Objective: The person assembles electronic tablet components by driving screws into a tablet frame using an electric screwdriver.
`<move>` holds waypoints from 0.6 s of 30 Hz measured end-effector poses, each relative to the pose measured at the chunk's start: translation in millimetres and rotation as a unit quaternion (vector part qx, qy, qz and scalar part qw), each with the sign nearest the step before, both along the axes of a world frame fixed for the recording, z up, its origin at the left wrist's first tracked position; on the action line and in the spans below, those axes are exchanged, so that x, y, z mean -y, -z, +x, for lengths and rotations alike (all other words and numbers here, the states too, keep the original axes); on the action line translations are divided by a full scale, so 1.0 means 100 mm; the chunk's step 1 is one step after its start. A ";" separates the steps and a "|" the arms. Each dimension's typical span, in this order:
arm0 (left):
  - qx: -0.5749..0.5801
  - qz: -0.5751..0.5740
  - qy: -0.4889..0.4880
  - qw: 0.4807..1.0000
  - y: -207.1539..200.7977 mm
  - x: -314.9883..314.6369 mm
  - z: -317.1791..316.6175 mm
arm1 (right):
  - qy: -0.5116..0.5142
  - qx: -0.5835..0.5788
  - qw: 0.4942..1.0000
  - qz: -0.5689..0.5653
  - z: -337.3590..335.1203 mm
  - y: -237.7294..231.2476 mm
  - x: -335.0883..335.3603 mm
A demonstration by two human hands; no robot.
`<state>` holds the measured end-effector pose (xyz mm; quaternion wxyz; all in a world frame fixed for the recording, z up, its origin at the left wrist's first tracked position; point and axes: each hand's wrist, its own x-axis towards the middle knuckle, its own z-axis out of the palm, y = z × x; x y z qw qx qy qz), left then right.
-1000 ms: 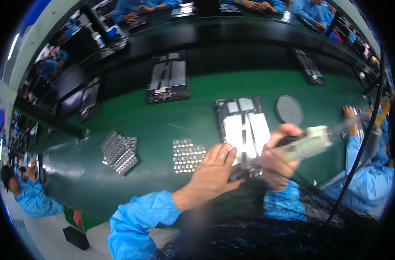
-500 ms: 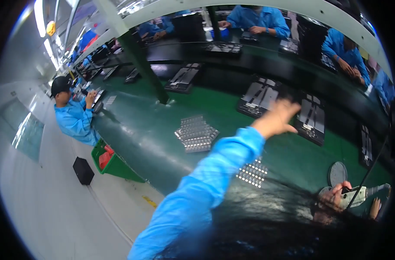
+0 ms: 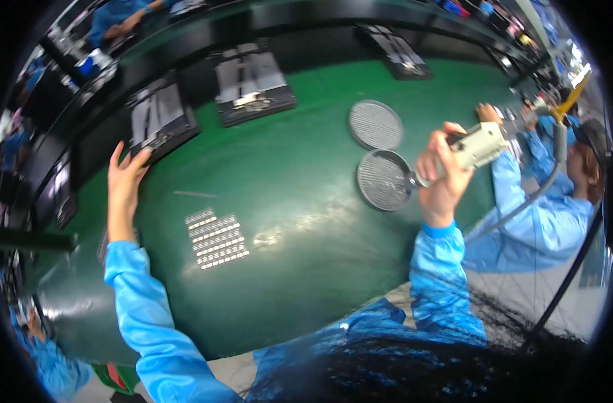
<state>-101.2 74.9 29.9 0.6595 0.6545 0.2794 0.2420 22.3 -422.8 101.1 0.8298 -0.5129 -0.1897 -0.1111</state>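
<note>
- Left hand [image 3: 125, 185] lies open, fingers touching a black tray [image 3: 162, 121] at the desk's [image 3: 286, 201] far left.
- Right hand [image 3: 441, 176] grips a pale driver [image 3: 478, 144] above a round mesh disc [image 3: 385, 180] near the right edge.

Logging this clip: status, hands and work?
Left hand open on black tray edge. Right hand gripping grey power tool over round mesh dish. Hose trailing right.

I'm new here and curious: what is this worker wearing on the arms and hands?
Both arms are in bright blue long sleeves with snug elastic cuffs at the wrists. The left hand and right hand are bare, with no gloves, rings or watch showing.
</note>
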 end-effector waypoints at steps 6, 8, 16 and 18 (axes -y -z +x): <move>0.060 -0.199 0.030 0.978 0.14 -0.49 -0.05 | -0.027 0.026 0.999 0.011 0.05 0.15 0.01; 0.129 -0.280 0.024 0.951 -0.08 -0.07 -0.12 | -0.023 0.017 1.000 -0.003 0.07 0.19 0.02; -0.013 -0.211 0.057 0.976 -0.43 2.18 -0.71 | -0.011 0.015 0.999 -0.035 0.18 0.27 0.00; -0.093 -0.226 0.093 0.965 -0.51 2.51 -0.73 | -0.008 0.004 0.999 -0.041 0.18 0.25 0.05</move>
